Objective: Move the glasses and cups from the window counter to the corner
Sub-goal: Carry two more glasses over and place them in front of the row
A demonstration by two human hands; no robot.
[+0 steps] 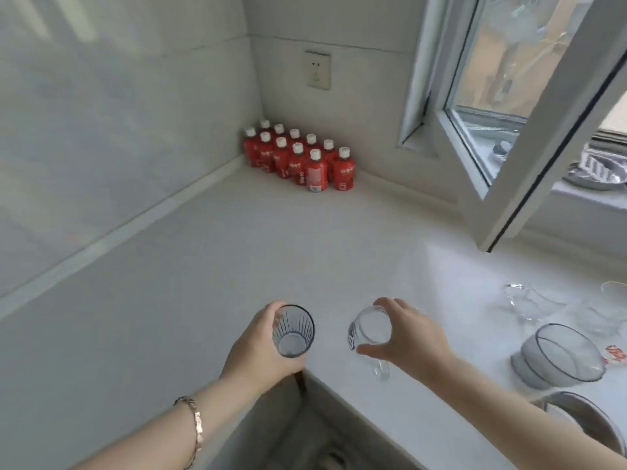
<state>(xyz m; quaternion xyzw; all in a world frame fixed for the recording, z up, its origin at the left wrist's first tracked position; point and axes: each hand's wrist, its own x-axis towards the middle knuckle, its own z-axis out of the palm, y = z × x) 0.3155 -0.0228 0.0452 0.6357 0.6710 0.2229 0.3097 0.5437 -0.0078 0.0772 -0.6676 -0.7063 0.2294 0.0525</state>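
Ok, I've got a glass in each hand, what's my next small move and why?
Probably carry both forward toward the red bottles in the corner. The left hand grips the ribbed glass, the right hand the clear mug, and the counter ahead lies bare.

Far beyond both hands, red bottles [298, 157] crowd the corner beneath a wall socket [318, 70], an open window [529, 106] right.

You have one view only, worn on your head. It looks forward and steeply down, close over the desk [237, 266], facing the wall corner beside the window [509, 96].
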